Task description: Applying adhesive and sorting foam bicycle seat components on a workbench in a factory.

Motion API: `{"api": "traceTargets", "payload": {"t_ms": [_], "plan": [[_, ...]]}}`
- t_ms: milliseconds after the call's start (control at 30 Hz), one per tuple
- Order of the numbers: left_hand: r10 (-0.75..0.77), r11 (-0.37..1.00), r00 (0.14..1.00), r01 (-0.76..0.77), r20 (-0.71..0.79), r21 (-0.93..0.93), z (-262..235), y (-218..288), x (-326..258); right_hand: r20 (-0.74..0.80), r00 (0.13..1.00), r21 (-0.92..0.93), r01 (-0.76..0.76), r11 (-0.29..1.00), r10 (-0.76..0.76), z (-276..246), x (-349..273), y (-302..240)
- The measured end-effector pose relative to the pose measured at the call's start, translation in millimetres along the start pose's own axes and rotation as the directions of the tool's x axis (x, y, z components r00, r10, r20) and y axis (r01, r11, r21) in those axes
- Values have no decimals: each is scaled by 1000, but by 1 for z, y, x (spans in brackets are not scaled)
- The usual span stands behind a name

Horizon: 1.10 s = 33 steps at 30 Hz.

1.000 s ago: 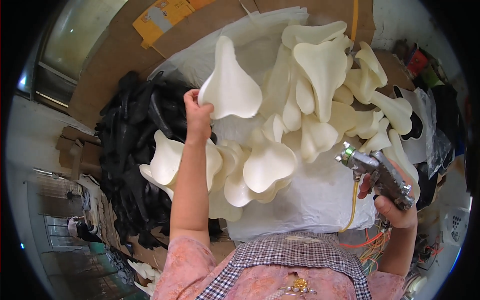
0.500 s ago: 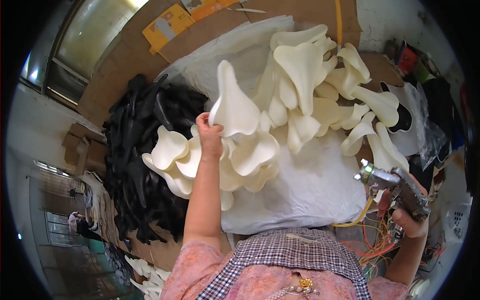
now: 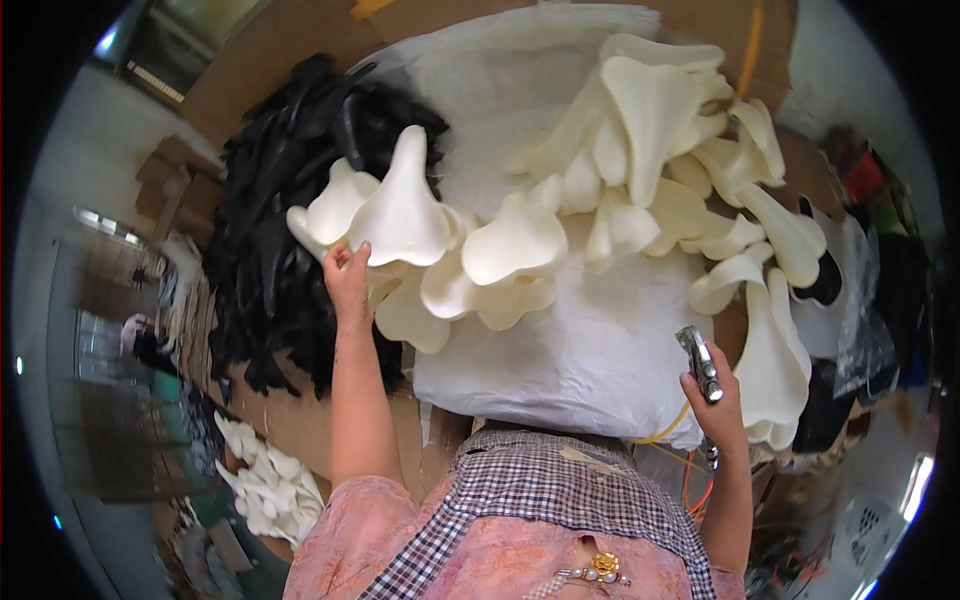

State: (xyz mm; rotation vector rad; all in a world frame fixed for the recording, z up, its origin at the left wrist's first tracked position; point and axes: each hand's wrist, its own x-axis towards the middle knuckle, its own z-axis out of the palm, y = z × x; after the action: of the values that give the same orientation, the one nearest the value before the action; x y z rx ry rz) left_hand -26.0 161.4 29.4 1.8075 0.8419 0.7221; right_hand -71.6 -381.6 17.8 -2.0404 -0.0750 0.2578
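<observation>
My left hand [image 3: 347, 285] pinches the lower left corner of a cream foam saddle pad [image 3: 402, 215], its narrow nose pointing away from me. The pad rests on or just over a loose pile of similar pads; the exact contact is hidden. A paler pad [image 3: 515, 240] lies to the right of it. In my right hand [image 3: 722, 405], held off to the right, is a metal spray gun [image 3: 700, 365] with a yellow hose running below it.
Many black saddle-shaped pieces [image 3: 270, 240] are heaped at the left. More cream pads [image 3: 650, 120] pile up at the far right of the plastic-covered surface [image 3: 590, 350]. White pieces [image 3: 270, 485] sit low at the left. Cardboard [image 3: 440, 35] stands behind.
My left hand has brought the foam saddle pad left, over the pile. The spray gun in my right hand has swung inward and turned. The whole view has shifted.
</observation>
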Motion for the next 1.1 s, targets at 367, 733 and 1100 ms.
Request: {"api": "traceTargets", "payload": {"t_ms": [367, 733, 1100], "plan": [[-556, 777, 831, 514, -14, -362, -107, -87, 38, 410, 886, 591, -438, 677, 216, 130, 182, 29], [-463, 883, 794, 377, 394, 278, -92, -60, 87, 560, 777, 289, -508, 812, 287, 220, 251, -10], [-252, 886, 831, 404, 496, -226, -50, -66, 72, 721, 652, 340, -628, 700, 235, 251, 265, -110]]}}
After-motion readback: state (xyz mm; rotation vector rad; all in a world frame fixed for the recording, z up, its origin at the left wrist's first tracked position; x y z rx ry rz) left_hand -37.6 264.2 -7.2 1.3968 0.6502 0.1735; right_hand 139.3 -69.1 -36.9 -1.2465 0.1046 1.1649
